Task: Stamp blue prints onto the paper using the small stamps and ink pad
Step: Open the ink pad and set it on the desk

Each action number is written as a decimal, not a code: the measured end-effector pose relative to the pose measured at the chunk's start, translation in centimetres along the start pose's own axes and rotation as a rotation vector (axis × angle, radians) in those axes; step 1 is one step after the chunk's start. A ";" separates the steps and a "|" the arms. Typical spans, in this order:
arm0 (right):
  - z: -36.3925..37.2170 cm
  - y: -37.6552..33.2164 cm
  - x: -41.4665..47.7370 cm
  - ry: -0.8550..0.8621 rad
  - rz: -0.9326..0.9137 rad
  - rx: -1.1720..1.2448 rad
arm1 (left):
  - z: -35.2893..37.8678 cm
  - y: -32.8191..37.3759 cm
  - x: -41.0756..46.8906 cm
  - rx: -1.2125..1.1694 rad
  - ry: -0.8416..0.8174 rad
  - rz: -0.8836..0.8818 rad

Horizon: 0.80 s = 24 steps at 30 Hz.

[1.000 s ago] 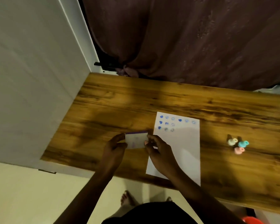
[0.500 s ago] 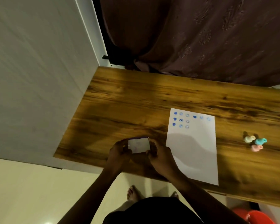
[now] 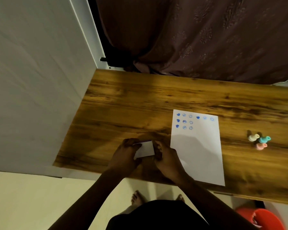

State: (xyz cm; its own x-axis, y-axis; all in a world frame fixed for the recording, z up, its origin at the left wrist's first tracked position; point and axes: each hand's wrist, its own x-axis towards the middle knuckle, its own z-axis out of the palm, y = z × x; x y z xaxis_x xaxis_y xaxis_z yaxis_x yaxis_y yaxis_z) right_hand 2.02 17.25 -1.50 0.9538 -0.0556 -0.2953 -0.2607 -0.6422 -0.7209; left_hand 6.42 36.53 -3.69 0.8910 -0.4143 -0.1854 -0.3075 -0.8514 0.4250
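Head view: both hands, left hand [image 3: 125,153] and right hand [image 3: 165,156], closed on the small white rectangular ink pad case [image 3: 145,149] beside the white paper sheet [image 3: 198,155]. Two partial blocks of blue prints [image 3: 184,121] are done; most paper is bare. Three small pastel stamps [image 3: 259,140] lie apart on the wooden worktop [image 3: 140,105].

Dark maroon curtain [image 3: 198,35] behind wooden table [image 3: 131,100]; red bucket [image 3: 263,219] on floor.
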 end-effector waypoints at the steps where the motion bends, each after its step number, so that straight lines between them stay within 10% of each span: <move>1: 0.0 0.0 0.0 -0.007 0.005 -0.011 | 0.0 0.0 0.0 0.002 -0.006 0.001; 24: -0.1 0.5 1.2 0.019 -0.020 -0.253 | -4.4 -0.2 2.6 0.017 -0.169 0.112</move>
State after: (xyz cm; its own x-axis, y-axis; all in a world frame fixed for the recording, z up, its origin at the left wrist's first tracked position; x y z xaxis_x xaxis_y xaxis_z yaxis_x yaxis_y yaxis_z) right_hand 3.10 16.79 -2.13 0.9618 -0.0536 -0.2686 -0.1977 -0.8143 -0.5457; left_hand 10.25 37.08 -0.31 0.7825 -0.5538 -0.2847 -0.4084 -0.8016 0.4366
